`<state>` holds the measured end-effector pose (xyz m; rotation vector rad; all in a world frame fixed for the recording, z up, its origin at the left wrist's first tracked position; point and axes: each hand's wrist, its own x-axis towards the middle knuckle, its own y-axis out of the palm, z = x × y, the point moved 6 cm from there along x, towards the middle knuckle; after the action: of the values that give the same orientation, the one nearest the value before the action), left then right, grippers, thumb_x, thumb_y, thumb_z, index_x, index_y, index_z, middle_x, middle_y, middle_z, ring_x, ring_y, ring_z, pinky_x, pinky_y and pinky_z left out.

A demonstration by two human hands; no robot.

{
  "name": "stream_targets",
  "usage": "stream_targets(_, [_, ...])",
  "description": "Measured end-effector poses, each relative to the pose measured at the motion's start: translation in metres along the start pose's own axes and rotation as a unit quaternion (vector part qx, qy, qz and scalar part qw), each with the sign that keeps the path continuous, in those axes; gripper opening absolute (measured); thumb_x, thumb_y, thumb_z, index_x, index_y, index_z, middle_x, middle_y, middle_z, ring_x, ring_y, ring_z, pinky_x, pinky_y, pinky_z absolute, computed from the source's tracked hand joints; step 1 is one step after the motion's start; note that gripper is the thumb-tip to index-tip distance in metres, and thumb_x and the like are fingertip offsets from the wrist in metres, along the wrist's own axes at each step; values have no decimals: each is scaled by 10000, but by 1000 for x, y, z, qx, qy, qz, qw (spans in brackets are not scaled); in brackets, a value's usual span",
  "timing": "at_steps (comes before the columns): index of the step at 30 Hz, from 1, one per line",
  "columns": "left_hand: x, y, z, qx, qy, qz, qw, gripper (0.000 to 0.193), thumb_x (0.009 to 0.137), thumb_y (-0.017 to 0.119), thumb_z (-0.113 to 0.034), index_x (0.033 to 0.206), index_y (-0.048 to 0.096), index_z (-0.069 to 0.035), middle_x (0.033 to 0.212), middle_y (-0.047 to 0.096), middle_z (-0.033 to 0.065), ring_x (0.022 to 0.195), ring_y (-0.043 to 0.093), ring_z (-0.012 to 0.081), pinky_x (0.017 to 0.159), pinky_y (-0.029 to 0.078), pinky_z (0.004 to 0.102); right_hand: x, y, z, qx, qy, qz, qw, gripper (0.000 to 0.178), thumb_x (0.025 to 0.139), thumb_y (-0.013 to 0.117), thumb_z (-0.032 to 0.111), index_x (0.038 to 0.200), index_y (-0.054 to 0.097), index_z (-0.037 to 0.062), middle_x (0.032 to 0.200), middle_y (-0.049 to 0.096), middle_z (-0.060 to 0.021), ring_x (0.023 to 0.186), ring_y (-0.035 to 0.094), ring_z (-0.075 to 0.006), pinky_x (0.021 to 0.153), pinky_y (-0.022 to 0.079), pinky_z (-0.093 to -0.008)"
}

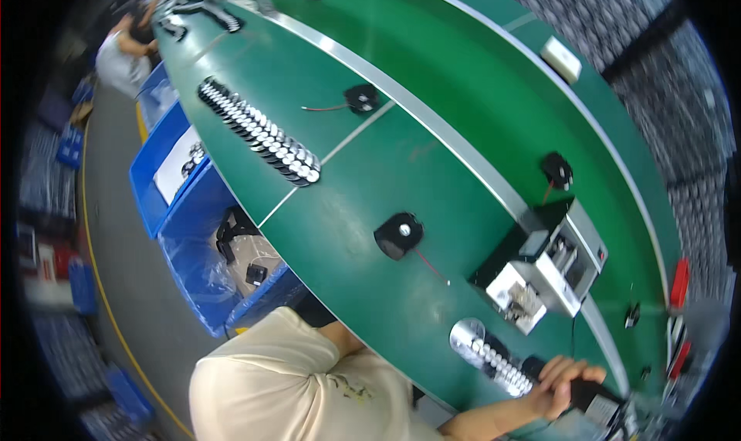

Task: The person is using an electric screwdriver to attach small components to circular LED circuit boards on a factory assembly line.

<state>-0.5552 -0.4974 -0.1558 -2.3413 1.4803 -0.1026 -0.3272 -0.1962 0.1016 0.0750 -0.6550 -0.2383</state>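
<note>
My right hand [567, 383] is at the lower right, its fingers curled at a dark object blurred by motion. What the fingers grip there I cannot make out. Beside that hand runs a short row of overlapping discs [502, 368], white and black. My left forearm [340, 338] dips past the near table edge, and its hand is hidden. Nearer the middle of the green table [332, 225] lies a black blower fan [397, 238] with a thin red wire. A grey and white bench machine [544, 263] stands to the right of it.
A long row of overlapping discs [258, 132] lies at the left, with another blower fan [360, 98] behind it. One more black fan [557, 171] sits on the green belt [463, 124] past a metal rail. Blue bins [193, 263] stand against the near edge. Far left, a person [123, 59] works.
</note>
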Motion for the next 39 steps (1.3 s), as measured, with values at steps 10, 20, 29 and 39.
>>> stream_targets(10, [-352, -423, 186, -16, -94, 19, 995, 286, 905, 487, -135, 1126, 593, 13, 1152, 593, 220, 1058, 582, 351, 872, 483, 415, 12, -38, 11, 61, -6, -15, 998, 419, 795, 619, 110, 1169, 446, 39, 669, 425, -7, 467, 371, -83, 450, 341, -251])
stream_targets(20, [-473, -556, 51, 245, -22, -336, 909, 143, 737, 714, -104, 800, 613, -26, 769, 612, 97, 694, 598, 251, 665, 491, 337, 12, -4, -1, 36, 23, -31, 999, 391, 782, 629, 121, 1111, 444, 21, 642, 438, -25, 443, 415, -108, 442, 386, -271])
stream_targets(29, [-372, -609, 84, 332, -3, -303, 893, 363, 665, 787, -151, 845, 493, -35, 1044, 470, 142, 900, 544, 331, 748, 479, 397, 14, -9, -17, 16, 36, -70, 997, 413, 769, 661, 97, 1112, 441, 33, 647, 462, -34, 439, 419, -115, 436, 387, -268])
stream_targets(39, [-300, -530, 47, 111, 212, 3, 971, 242, 642, 779, -35, 844, 653, -76, 1090, 469, 126, 1113, 569, 333, 893, 521, 403, 20, -24, -19, -16, 37, -90, 995, 413, 775, 670, 119, 1086, 407, 50, 631, 441, -21, 433, 402, -106, 451, 379, -259])
